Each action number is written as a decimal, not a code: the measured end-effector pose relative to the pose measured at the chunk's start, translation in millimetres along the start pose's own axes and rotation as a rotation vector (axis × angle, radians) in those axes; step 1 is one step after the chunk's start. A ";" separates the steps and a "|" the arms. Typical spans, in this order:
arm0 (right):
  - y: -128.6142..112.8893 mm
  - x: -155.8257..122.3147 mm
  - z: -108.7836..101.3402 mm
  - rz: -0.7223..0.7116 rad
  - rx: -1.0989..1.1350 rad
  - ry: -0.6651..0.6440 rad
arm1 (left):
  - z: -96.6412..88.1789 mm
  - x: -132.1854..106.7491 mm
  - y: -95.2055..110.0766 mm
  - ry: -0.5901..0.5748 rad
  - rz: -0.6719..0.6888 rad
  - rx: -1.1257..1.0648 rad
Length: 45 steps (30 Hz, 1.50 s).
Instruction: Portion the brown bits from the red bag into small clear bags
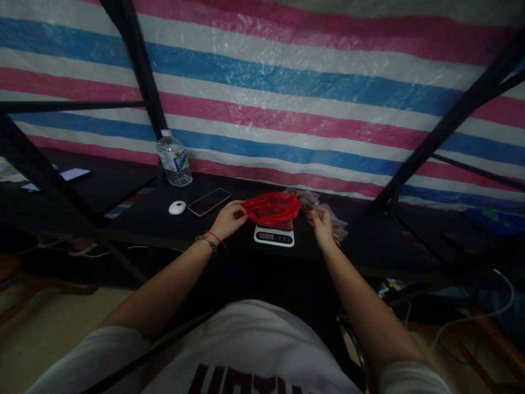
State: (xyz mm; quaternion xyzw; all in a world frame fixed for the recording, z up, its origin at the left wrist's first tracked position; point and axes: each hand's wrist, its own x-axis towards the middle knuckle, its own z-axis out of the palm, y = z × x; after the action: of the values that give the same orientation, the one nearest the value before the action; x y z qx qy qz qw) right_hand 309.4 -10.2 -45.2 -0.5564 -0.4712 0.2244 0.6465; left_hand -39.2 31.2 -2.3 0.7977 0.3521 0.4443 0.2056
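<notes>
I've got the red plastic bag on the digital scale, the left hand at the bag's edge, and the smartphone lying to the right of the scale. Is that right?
Not quite: the head view shows the smartphone lying to the left of the digital scale. The red plastic bag is on the scale, with the left hand at its edge.

Clear labelled bottle is standing on black table. Phone is lying flat nearby, small white rounded object is sitting just left of it. Striped plastic sheet is hanging behind, dark bars are slanting at both sides, white cable is curving lower right.
</notes>
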 end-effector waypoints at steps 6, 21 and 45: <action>-15.0 -36.3 -3.7 0.102 0.039 -0.048 | 5.0 -0.8 2.5 -0.027 0.025 0.025; -16.7 -46.0 -5.4 0.102 0.082 -0.053 | -3.4 -16.2 -14.5 0.042 -0.036 -0.005; -15.6 -48.3 -4.7 0.071 0.043 -0.062 | 9.4 48.8 -21.2 0.013 -0.649 -0.170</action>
State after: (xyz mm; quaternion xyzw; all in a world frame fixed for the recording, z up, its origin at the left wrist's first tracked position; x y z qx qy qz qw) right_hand 287.8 -56.3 -47.8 -0.5514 -0.4662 0.2743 0.6351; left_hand -21.8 81.4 6.7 0.6212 0.5507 0.3884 0.4000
